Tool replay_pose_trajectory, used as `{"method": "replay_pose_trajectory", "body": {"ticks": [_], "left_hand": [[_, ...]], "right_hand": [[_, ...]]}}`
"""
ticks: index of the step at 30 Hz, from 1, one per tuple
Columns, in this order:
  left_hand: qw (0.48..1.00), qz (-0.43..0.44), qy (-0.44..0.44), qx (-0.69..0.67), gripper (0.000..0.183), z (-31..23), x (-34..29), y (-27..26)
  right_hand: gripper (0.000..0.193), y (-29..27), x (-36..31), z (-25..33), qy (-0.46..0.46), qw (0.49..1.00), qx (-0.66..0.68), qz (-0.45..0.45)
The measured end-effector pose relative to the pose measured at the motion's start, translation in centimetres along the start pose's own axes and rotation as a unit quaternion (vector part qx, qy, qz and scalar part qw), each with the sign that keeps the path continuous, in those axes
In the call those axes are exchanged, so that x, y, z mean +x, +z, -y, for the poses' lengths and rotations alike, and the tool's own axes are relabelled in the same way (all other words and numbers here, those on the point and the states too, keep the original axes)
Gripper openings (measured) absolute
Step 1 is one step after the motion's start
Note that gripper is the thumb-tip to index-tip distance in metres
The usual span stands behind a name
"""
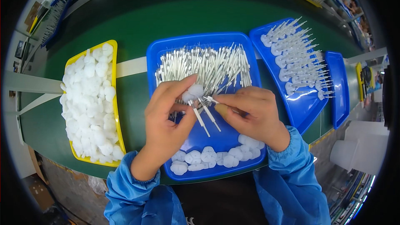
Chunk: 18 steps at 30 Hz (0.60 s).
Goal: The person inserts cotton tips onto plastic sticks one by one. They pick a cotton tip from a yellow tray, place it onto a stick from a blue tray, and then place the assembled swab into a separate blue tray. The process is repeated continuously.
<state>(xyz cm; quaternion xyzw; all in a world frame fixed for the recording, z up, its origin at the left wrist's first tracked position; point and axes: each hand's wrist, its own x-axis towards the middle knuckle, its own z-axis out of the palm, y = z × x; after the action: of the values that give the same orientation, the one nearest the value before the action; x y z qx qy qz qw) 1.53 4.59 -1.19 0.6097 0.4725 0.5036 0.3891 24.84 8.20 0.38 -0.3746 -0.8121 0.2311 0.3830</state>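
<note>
My left hand (166, 110) is closed on a translucent white lobed plastic piece (193, 93), held over the middle blue tray (155, 46). Two thin white sticks (198, 116) with metallic ends hang from that piece, slanting down to the right. Between the thumb and forefinger of my right hand (252, 110) is another thin white stick (212, 99), its metallic tip close to the plastic piece. Whether that tip touches the piece, I cannot tell. Behind my hands a dense heap of loose white sticks (200, 64) fills the tray's far part. Several lobed plastic pieces (208, 155) lie along its near edge.
On the left stands a yellow tray (117, 112) piled with white plastic pieces (89, 104). A blue tray (306, 114) at right carries rows of plastic pieces with sticks pointing out (296, 58). Beside it lies a narrower blue tray (338, 87). All rest on a green table (129, 29).
</note>
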Motion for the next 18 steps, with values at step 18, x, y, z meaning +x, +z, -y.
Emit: {"method": "replay_pose_trajectory", "body": {"ticks": [18], "left_hand": [[0.996, -0.048, 0.06, 0.054, 0.053, 0.4, 0.1, 0.2]], "right_hand": [[0.018, -1.0, -0.1, 1.1, 0.11, 0.99, 0.068, 0.056]]}}
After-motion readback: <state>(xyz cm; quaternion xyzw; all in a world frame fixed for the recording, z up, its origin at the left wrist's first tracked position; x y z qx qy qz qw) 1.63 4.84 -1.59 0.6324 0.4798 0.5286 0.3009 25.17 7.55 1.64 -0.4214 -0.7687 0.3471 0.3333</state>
